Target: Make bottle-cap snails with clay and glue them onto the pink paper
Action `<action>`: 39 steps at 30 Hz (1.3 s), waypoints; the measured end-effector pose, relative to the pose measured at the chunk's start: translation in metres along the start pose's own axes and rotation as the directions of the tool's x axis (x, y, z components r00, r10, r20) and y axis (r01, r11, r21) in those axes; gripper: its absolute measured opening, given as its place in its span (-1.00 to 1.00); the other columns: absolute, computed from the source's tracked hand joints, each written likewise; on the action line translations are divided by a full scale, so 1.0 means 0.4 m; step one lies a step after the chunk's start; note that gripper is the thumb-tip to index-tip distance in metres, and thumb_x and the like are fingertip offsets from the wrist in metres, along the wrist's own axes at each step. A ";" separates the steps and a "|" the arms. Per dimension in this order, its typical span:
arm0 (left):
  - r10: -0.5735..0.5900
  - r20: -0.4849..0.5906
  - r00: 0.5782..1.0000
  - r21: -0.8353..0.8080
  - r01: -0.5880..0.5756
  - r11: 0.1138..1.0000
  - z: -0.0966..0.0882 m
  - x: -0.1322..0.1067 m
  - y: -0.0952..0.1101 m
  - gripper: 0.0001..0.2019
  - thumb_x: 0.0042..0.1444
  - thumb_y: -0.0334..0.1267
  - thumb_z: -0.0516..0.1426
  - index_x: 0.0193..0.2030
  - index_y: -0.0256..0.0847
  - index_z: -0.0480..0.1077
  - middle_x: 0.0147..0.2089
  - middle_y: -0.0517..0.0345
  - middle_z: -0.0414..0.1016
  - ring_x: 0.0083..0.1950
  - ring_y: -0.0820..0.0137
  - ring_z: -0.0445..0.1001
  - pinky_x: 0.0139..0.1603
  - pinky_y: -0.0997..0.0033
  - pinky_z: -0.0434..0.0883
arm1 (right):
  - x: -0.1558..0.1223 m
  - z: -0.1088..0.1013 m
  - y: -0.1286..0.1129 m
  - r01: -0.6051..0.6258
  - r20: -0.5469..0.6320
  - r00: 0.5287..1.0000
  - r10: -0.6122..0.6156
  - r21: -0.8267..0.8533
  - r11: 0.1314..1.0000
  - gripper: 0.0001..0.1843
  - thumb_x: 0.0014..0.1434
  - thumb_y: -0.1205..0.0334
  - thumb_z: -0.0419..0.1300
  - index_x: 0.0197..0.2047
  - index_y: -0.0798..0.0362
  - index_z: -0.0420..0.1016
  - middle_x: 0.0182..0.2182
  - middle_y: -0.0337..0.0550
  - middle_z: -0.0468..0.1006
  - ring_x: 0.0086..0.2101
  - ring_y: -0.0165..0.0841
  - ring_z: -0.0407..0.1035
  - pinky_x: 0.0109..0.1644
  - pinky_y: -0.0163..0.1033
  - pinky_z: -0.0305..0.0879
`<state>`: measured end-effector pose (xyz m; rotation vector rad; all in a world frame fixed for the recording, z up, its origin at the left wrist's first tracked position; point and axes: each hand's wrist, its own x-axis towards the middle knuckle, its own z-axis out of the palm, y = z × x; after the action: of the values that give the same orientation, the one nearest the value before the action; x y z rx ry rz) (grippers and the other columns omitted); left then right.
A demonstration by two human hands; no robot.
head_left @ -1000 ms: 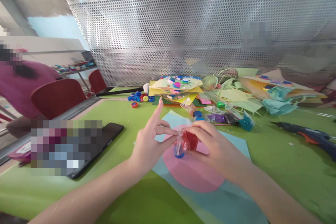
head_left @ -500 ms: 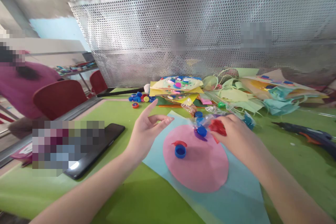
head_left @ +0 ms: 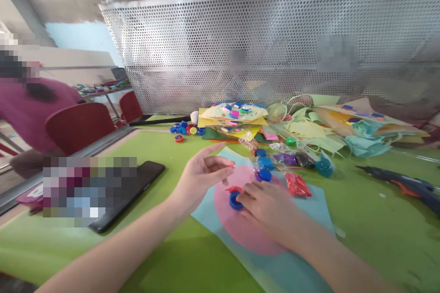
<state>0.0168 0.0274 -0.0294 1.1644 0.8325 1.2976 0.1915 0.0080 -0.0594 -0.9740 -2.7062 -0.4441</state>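
The left hand (head_left: 201, 176) is half curled above the table, its thumb and fingers nearly meeting; I cannot tell if it pinches anything. A thin strip of soft red material (head_left: 234, 189) lies roughly crosswise on the round pink paper disc (head_left: 247, 240), its narrow tip pointing left. Just in front, the round blue plastic bottle cap (head_left: 235, 200) is on the disc too, open mouth up, no filling visible. The right hand (head_left: 264, 203), fingers bent, touches the cap's right edge; its grip is unclear. Farther right, clear plastic bags hold purple (head_left: 285, 159), red (head_left: 298, 185), black (head_left: 304, 160) and teal (head_left: 323, 165) lumps, the red one slanting down rightward.
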 end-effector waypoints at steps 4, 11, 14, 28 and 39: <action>0.015 0.015 1.000 0.041 -0.016 0.999 0.002 -0.002 0.000 -0.52 -0.11 -0.42 0.29 0.01 -0.24 0.35 -0.40 0.21 0.52 -0.43 0.50 0.43 -0.50 0.50 0.41 | -0.001 0.011 0.006 0.017 0.019 1.000 -0.017 0.018 1.000 -0.88 0.06 0.47 0.20 -0.36 0.08 0.48 -0.37 -0.15 0.51 -0.37 -0.29 0.42 -0.37 -0.22 0.28; 0.046 -0.015 0.999 0.112 -0.044 0.993 0.003 0.000 0.009 -0.68 -0.01 -0.26 0.23 -0.07 -0.23 0.42 -0.44 0.23 0.41 -0.40 0.46 0.42 -0.47 0.46 0.41 | -0.012 -0.012 0.018 -0.113 -0.107 0.987 0.122 0.091 0.989 -0.88 0.07 0.45 0.10 -0.31 0.10 0.41 -0.27 -0.08 0.46 -0.30 -0.26 0.36 -0.29 -0.18 0.25; 0.037 -0.004 0.999 0.125 -0.036 0.991 0.000 0.001 0.007 -0.79 0.02 -0.20 0.21 -0.23 -0.26 0.48 -0.48 0.25 0.37 -0.48 0.50 0.37 -0.46 0.44 0.41 | -0.013 -0.006 0.026 -0.076 -0.222 0.973 0.061 -0.061 0.995 -0.86 0.11 0.43 0.05 -0.32 0.12 0.42 -0.25 0.00 0.46 -0.28 -0.19 0.32 -0.23 -0.10 0.17; 0.077 0.028 0.997 0.245 -0.081 0.966 -0.004 -0.002 0.014 -0.83 0.06 -0.19 0.19 -0.44 -0.24 0.50 -0.42 0.17 0.49 -0.57 0.58 0.32 -0.49 0.47 0.34 | -0.029 -0.049 0.041 0.053 -0.242 0.962 -0.122 -0.273 0.960 -0.68 0.20 0.55 -0.10 -0.27 0.12 0.43 -0.34 -0.10 0.52 -0.33 -0.29 0.24 -0.21 -0.09 0.00; 0.116 0.031 0.993 0.467 -0.116 0.876 -0.003 -0.004 0.020 -0.87 0.08 -0.25 0.14 -0.38 -0.25 0.45 -0.49 0.25 0.40 -0.54 0.58 0.30 -0.49 0.55 0.30 | -0.033 -0.057 0.029 0.083 -0.313 0.949 -0.038 0.132 0.988 -0.73 0.29 0.47 -0.11 -0.25 0.07 0.38 -0.30 -0.19 0.53 -0.21 -0.28 0.26 -0.17 -0.08 -0.03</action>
<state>0.0131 0.0254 -0.0223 1.6180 1.1303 1.2234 0.2116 0.0009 -0.0402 -0.7164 -2.4496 -0.3712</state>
